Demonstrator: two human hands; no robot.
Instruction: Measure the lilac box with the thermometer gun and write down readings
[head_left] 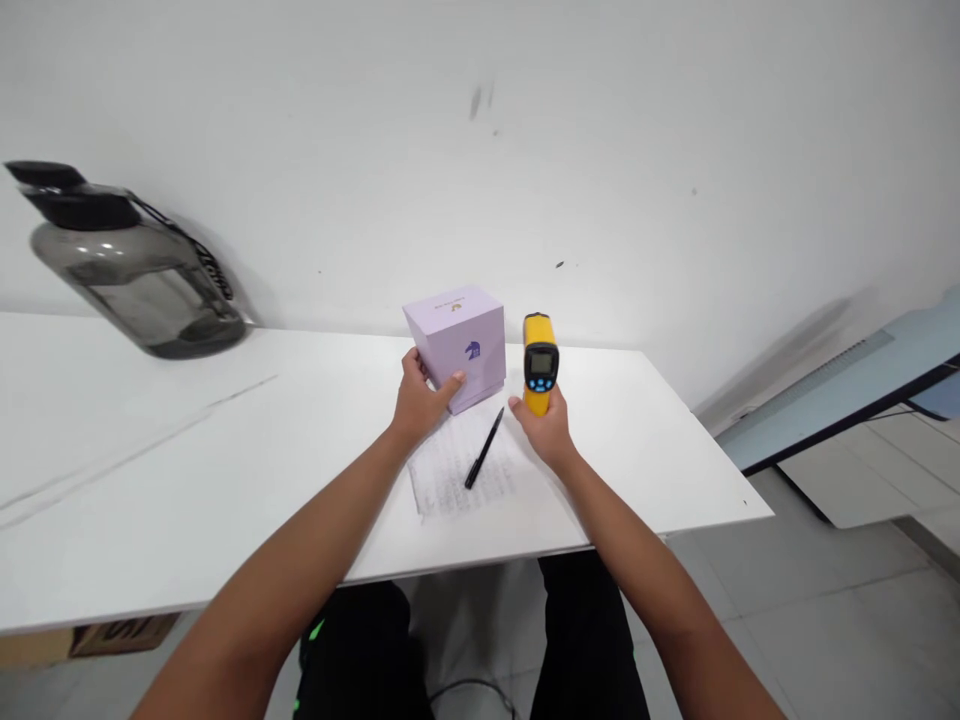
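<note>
In the head view, my left hand [421, 400] has hold of the pale purple, block-shaped box [466, 345] with the dark purple horse-head emblem: my thumb lies across its front and my fingers curl against its left side, the hand opened about as wide as that corner. The box is by the back of the white worktop [315, 420], near the pale wall [375, 150]. My right hand [547, 432] is closed round the handle of the yellow and black, pistol-shaped plastic device [538, 362]; its small grey screen and blue buttons face me. The device is raised just to the right of the box, the two apart.

The box's top is closed, so I cannot tell what is inside. Well off to the left, the big smoky-grey, see-through bottle [150, 285] with a black lid and strap stands on the worktop; light and dark patches show through its side, but I cannot tell whether they are liquid.

Between my forearms lies the thin white sheet of paper [442, 480] covered in faint, blurred writing, and on it the slim black pen [484, 450] rests at a slant, tip toward the device.
</note>
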